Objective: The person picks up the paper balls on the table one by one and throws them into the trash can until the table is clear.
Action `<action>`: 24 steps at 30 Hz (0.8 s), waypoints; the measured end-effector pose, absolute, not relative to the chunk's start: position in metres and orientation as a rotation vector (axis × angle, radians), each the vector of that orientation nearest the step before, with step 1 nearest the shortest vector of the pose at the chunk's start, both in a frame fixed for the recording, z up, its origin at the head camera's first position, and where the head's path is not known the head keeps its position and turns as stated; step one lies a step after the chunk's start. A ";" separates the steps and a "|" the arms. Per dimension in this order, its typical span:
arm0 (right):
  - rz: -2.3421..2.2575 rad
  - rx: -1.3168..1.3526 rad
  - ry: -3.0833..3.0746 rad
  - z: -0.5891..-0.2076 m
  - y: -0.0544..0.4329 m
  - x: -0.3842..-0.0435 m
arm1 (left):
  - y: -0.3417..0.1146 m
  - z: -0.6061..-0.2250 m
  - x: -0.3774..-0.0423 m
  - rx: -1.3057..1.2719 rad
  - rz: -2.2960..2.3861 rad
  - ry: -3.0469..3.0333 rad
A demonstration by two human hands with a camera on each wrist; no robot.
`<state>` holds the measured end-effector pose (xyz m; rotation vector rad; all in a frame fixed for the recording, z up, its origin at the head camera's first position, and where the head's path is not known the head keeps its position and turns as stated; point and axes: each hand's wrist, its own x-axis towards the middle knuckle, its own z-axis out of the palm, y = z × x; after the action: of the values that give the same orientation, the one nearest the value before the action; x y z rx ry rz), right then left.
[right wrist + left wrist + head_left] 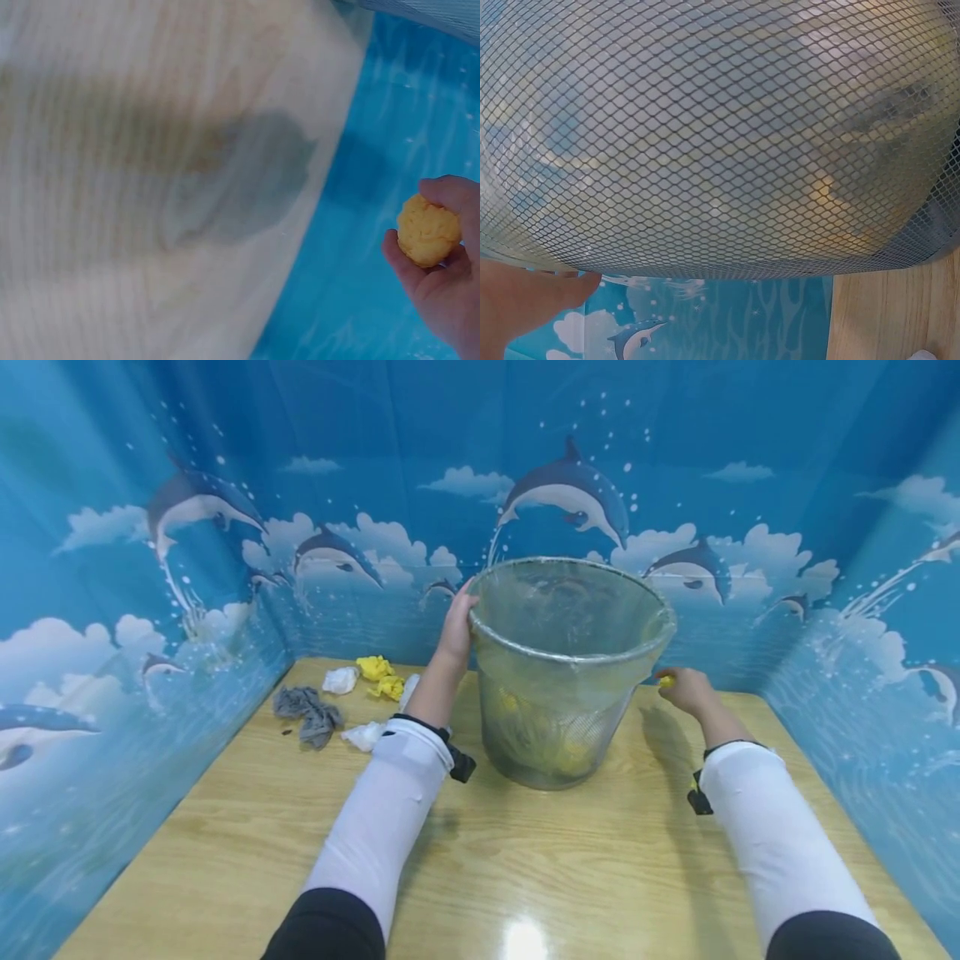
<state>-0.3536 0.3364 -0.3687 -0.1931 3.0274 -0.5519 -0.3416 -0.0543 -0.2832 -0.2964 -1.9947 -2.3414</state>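
Observation:
A mesh wastebasket (555, 710) with a clear plastic liner stands on the wooden table, tipped slightly. My left hand (456, 625) grips its rim on the left side; in the left wrist view the mesh wall (720, 150) fills most of the picture, with the hand (532, 300) at its edge. Yellow and dark crumpled pieces show through the mesh. To the right of the basket, my right hand (686, 689) pinches a crumpled yellow paper ball (429, 230) between thumb and fingers, held above the table.
Left of the basket lie yellow crumpled papers (375, 668), white crumpled papers (341, 680) and a grey crumpled cloth-like piece (309, 714). A blue dolphin-print curtain (480, 443) encloses the wooden table (480, 877) at the back and both sides.

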 end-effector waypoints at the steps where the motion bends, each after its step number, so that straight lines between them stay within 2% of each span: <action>1: -0.567 -0.174 3.018 -0.364 0.336 -0.353 | -0.054 -0.283 -0.341 -0.298 -2.344 -1.994; 16: -0.837 -0.060 3.162 -0.294 0.324 -0.338 | -0.056 -0.284 -0.342 -0.322 -2.329 -1.999; 24: -0.944 -0.177 3.295 -0.247 0.308 -0.324 | -0.054 -0.282 -0.343 -0.312 -2.350 -1.999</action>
<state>-0.3237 0.3079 -0.2474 -0.1770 3.2949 -0.9441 -0.3426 -0.0543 -0.2818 -0.3117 -1.9985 -2.3500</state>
